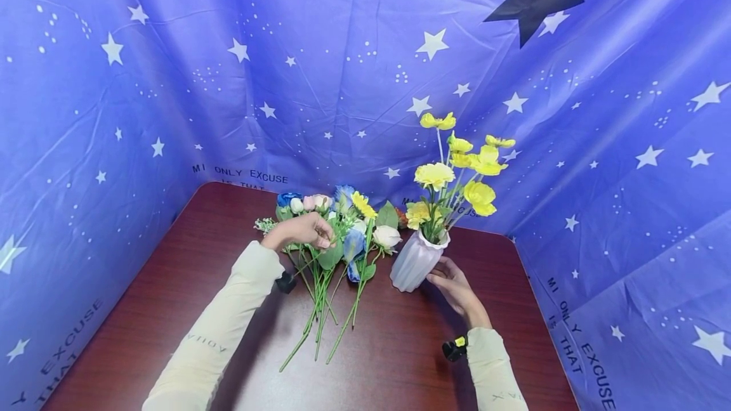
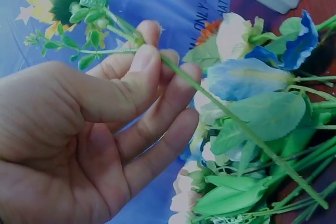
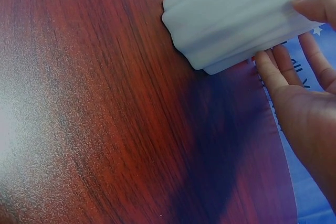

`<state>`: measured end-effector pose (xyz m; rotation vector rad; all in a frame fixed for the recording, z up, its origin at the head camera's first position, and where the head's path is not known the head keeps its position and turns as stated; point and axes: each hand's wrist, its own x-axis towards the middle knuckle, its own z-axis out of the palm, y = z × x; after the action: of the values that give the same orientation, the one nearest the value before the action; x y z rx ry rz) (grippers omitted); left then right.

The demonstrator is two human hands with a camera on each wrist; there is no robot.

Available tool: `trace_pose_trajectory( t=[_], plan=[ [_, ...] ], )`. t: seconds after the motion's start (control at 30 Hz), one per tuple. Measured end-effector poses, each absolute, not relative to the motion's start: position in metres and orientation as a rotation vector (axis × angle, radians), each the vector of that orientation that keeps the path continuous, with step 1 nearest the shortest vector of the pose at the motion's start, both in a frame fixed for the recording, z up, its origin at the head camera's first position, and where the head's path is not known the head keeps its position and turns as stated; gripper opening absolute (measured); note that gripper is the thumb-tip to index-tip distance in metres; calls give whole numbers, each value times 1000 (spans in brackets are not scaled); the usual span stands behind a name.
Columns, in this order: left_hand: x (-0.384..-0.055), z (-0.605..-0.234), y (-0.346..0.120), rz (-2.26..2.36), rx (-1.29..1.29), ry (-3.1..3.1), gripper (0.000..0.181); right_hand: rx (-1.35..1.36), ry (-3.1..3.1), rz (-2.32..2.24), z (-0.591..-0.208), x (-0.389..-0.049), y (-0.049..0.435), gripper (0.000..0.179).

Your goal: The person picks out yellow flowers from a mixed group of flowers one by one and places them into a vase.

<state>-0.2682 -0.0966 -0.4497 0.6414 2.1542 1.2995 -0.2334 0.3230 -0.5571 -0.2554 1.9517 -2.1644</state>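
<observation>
My left hand [image 1: 308, 231] pinches the thin green stem [image 2: 236, 119] of a yellow sunflower [image 2: 68, 3] between thumb and fingertips. Small green leaves branch off near the grip, and the bloom [image 1: 363, 205] points away to the far right. Below this hand lies a pile of artificial flowers, with a blue flower [image 1: 354, 245] and a white rose [image 1: 386, 237] among them. My right hand [image 1: 454, 284] holds the pale ribbed vase [image 1: 417, 264] from its right side, thumb [image 3: 315, 6] on the wall and other fingers around the lower edge. Several yellow flowers [image 1: 480, 197] stand in the vase.
The dark red wooden table [image 1: 388, 360] carries the loose flowers, whose green stems [image 1: 316, 322] point toward the near side. Blue star-printed curtains [image 1: 331, 68] hang close around its far and side edges. An orange flower [image 1: 402, 217] shows behind the vase.
</observation>
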Motion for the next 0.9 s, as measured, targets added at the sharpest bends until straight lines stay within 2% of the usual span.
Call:
trace_pose_trajectory(
  t=[0.67,0.9],
  plan=[
    [-282,-435,-86,1496,801,2019,10,-249,1945,-2170,-557,-234,323,42],
    [-284,-430,-82,1516,779,2043,11,-253,1939,-2173,-558,-235,323,42]
  ],
)
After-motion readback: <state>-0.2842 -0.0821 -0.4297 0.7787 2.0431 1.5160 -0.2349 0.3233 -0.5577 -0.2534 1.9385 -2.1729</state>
